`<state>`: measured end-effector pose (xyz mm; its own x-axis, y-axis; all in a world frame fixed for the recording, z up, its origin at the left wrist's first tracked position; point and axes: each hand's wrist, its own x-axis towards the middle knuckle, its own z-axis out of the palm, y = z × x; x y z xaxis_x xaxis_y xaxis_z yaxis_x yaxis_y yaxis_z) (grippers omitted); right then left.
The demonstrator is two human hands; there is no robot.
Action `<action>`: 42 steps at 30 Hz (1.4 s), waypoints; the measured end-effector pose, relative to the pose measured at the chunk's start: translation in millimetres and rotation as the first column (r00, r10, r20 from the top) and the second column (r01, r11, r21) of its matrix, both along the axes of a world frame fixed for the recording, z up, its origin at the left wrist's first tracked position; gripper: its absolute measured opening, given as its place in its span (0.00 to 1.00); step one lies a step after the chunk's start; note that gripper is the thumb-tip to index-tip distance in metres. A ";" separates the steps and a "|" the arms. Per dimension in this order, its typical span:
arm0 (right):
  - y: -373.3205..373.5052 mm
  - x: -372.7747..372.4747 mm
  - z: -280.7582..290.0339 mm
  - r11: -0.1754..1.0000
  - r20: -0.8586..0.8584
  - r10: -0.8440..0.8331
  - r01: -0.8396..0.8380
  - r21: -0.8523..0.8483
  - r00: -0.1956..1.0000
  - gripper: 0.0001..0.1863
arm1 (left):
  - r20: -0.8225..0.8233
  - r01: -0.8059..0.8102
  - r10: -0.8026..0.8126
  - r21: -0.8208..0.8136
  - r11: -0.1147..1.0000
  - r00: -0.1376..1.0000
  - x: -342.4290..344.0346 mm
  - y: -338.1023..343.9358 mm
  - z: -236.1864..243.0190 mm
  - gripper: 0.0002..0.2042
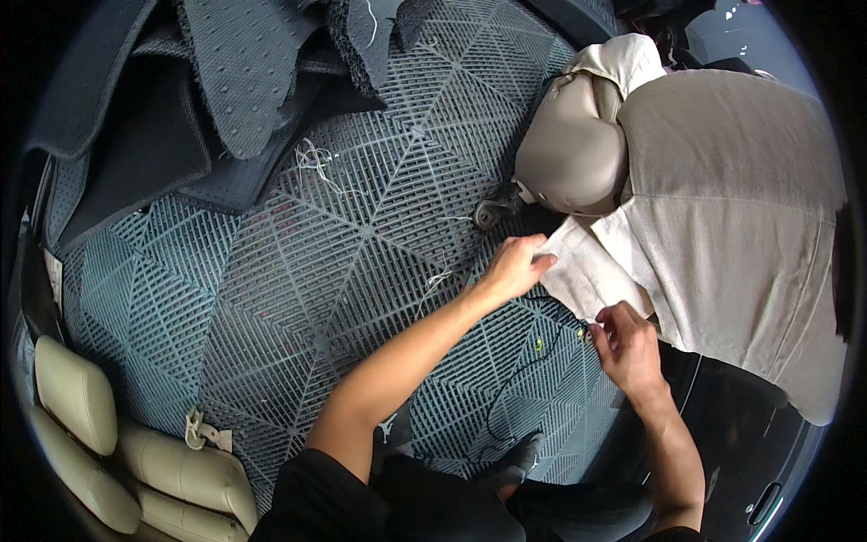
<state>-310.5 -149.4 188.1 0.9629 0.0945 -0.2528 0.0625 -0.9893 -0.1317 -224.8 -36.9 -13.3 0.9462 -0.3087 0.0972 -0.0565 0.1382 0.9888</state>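
Left hand (519, 268), nearly closed, pinches the beige fabric flap (585, 268) at the large cover's (731, 163) left edge; right hand (629, 350), half-curled, meets its lower edge, grip unclear, presumably spreading it flat.

Head-worn fisheye view, facing down; fairly near

I see pale beige on the cloth flap (582, 269) and a duller grey-beige on the cover (736, 163). The floor (298, 262) reaches me in grey and teal, patterned with slatted triangles. The mat (237, 77) shows charcoal with dots; the seat (185, 462), cream; the sleeve (312, 497), black.
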 end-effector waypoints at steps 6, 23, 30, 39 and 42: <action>58.0 56.2 29.2 0.933 0.240 0.352 -0.360 -0.011 0.905 0.09 | 0.128 0.107 -0.111 0.038 0.994 0.986 -7.9 16.3 25.8 0.11; 64.5 177.6 -68.3 0.802 0.523 0.595 -0.411 -0.433 0.610 0.08 | 0.251 -0.381 0.341 0.134 0.915 0.906 308.7 -52.7 13.1 0.20; 67.5 177.1 -71.1 0.846 0.604 0.533 -0.368 -0.385 0.593 0.09 | -0.013 -0.147 0.160 0.332 0.932 0.987 352.5 -82.5 6.0 0.18; 65.2 180.1 -71.1 0.846 0.636 0.532 -0.388 -0.367 0.559 0.09 | 0.504 -0.232 0.101 0.205 0.951 0.858 312.2 -39.5 13.3 0.13; 65.2 179.9 -70.8 0.837 0.619 0.547 -0.386 -0.388 0.564 0.10 | 0.467 -0.217 0.088 0.230 0.949 0.880 288.4 -10.9 12.5 0.12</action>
